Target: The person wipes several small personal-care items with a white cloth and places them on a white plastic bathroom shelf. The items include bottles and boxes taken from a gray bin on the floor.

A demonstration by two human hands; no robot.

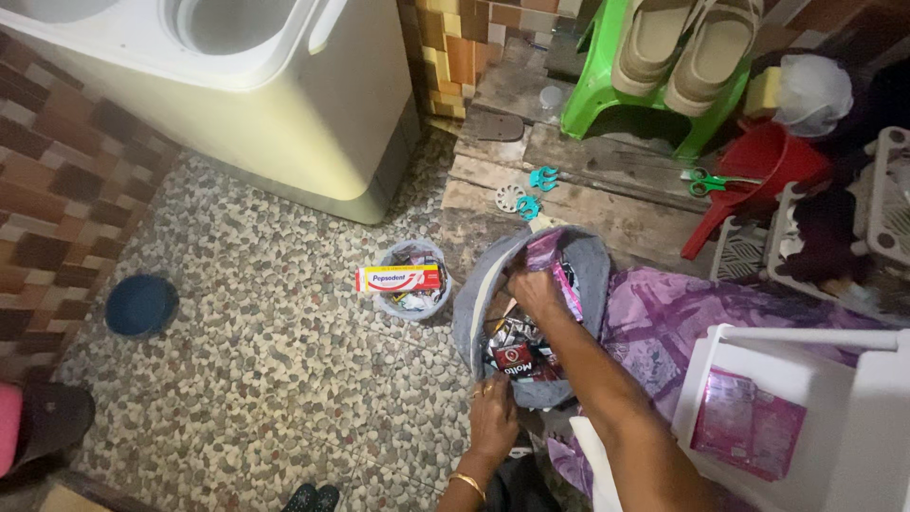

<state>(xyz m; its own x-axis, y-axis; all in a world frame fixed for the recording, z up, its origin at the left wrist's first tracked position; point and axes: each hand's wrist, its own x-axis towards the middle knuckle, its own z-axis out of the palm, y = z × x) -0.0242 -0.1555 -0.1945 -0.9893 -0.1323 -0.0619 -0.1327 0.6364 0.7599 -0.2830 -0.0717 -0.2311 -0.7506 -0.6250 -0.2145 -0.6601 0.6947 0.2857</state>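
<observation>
A grey bag [474, 294] stands open on the pebble floor, stuffed with crumpled wrappers and sachets [517, 353]. My right hand [534, 289] reaches into its mouth from the right, fingers closed on a pink-purple wrapper [567, 282] at the top of the pile. Nearer to me, my left hand [493, 417], with rings and a gold bracelet, grips the bag's near rim. A small grey bin [413, 301] sits just left of the bag. A red-and-white toothpaste box [400, 278] lies across its top.
A cream washing machine [284, 104] stands at the back left, a blue bowl [140, 304] by the brick wall. On the wooden pallet [588, 194] are a green stool [607, 90] with sandals, green-handled scissors [709, 181] and a red dustpan [758, 166]. A white rack [834, 427] is at right.
</observation>
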